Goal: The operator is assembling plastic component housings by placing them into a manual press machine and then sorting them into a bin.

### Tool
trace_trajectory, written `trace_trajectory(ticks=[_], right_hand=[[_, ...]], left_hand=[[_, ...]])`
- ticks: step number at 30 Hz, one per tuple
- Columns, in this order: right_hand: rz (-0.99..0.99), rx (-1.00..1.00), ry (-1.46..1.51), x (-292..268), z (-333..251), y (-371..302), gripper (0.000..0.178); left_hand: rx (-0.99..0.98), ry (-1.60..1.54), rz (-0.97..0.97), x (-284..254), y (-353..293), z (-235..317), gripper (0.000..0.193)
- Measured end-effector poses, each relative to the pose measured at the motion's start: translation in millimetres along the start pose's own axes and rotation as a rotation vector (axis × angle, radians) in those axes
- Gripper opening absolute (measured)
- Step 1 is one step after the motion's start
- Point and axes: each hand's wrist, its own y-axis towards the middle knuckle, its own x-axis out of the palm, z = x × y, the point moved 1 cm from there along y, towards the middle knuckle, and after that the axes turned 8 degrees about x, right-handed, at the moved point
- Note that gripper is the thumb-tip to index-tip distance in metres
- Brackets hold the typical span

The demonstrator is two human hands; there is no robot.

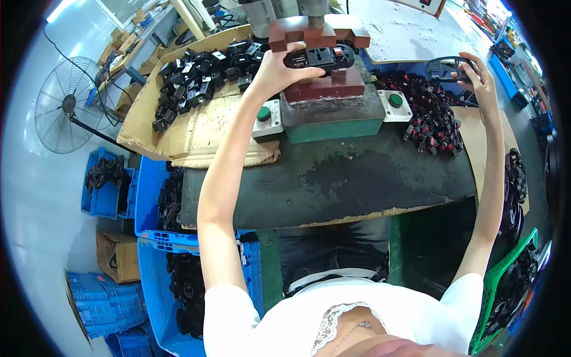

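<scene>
Left hand (277, 74) grips a black plastic part (320, 58) between the red press head (320, 35) and lower block (326, 88), right hand (483, 82) holds a black frame (438, 69), beside a pile of small red-and-black pieces (429, 113)

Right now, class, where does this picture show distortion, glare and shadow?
Head view: black corners, the green crate apparently stretched near the rim; head view, upper left: a light strip glares white; head view, lower left: black parts merge in shadow; head view: left hand reasonably sharp.
</scene>
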Motion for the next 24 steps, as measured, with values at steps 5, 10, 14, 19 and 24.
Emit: trace_trajectory(ticks=[5,10,14,19,24], right_hand=[[-0.21,-0.017,0.133,47,-33,-16,0.041],[-0.497,-0.143,0.376,117,-41,-37,0.048],[-0.457,-0.19,0.402,155,-53,-46,0.048],[-0.452,-0.389,0.332,151,-56,-77,0.044],[-0.493,-0.862,-0.034,162,-96,-107,0.046]], left_hand=[[0.415,0.411,0.114,-16,-43,6,0.056],[0.4,0.732,0.134,-40,-106,38,0.06],[0.287,0.8,0.212,-75,-153,49,0.062],[0.139,0.87,0.295,-115,-198,68,0.059],[-0.011,1.05,0.303,-140,-240,86,0.059]])
